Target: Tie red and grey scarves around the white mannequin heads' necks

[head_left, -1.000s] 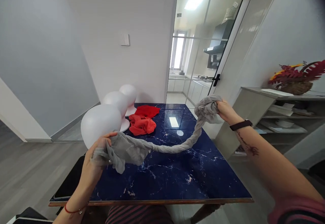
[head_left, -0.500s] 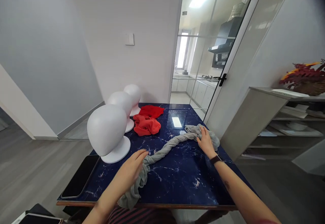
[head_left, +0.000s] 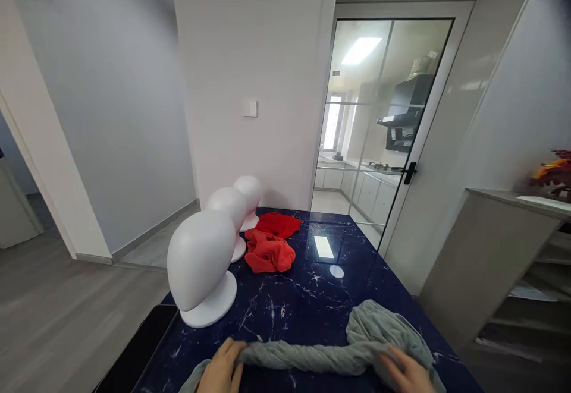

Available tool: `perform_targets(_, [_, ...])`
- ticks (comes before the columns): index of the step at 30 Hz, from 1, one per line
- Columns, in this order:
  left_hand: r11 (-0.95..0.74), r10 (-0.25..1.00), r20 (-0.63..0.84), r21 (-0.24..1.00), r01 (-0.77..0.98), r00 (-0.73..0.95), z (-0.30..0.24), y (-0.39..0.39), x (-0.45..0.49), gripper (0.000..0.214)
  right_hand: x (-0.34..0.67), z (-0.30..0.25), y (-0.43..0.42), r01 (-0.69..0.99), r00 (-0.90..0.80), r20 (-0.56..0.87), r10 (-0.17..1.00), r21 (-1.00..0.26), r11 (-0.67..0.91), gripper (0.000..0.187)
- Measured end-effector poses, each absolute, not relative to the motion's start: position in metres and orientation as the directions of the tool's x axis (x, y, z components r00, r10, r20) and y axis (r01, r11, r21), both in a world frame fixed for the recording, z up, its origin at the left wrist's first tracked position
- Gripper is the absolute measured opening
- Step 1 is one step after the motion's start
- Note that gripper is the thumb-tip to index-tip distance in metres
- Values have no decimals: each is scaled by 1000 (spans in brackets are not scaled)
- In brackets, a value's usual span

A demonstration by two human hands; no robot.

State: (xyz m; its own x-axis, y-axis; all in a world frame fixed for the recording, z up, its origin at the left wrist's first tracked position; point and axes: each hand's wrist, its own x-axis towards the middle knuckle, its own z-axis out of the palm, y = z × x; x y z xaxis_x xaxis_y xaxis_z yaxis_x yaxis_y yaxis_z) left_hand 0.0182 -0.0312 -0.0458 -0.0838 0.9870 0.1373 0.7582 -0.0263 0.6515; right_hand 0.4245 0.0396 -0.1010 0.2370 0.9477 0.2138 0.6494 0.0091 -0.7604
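Observation:
A grey-green scarf [head_left: 307, 358], twisted into a rope along its middle, lies across the near part of the dark blue marbled table [head_left: 285, 298]. My left hand [head_left: 222, 368] is closed round the left end of the twist, thumb and fingers on the cloth. At the other end my right hand [head_left: 405, 373], a little blurred, grips the scarf where the twist meets a loose bunched part. That bunched part spreads out behind and to the right of my right hand. The scarf's left end is partly hidden by my left hand and the frame's lower edge.
White foam mannequin heads [head_left: 203, 262] stand in a row on the table's left side. Beside them lie an orange-red cloth [head_left: 269, 252] and a red cloth [head_left: 279, 224]. A black phone-like device [head_left: 138, 351] lies at the left edge. Behind is a glass door [head_left: 357, 137]; shelves [head_left: 504, 244] stand right.
Both hands and the scarf have come closer to me. The slanting twist now runs nearly level between my hands, and my right hand has closed on it. The view has tilted up.

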Motion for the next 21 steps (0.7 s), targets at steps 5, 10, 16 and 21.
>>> perform_targets(5, [-264,855,505,621,738,-119,24,-19,59,37,413,-16,19,512,682,312,661,-850,-127,54])
perform_targets(10, [-189,946,321,414,890,52,-22,-19,53,57,404,-19,7,705,413,472,779,-707,54,55])
perform_targets(16, [-231,972,71,490,841,225,-45,-35,65,78,355,-58,-13,575,289,334,897,-810,116,45])
perform_targets(21, [-412,863,3,583,700,506,-25,-17,113,88,298,-23,-21,374,-1,281,960,-890,261,43])
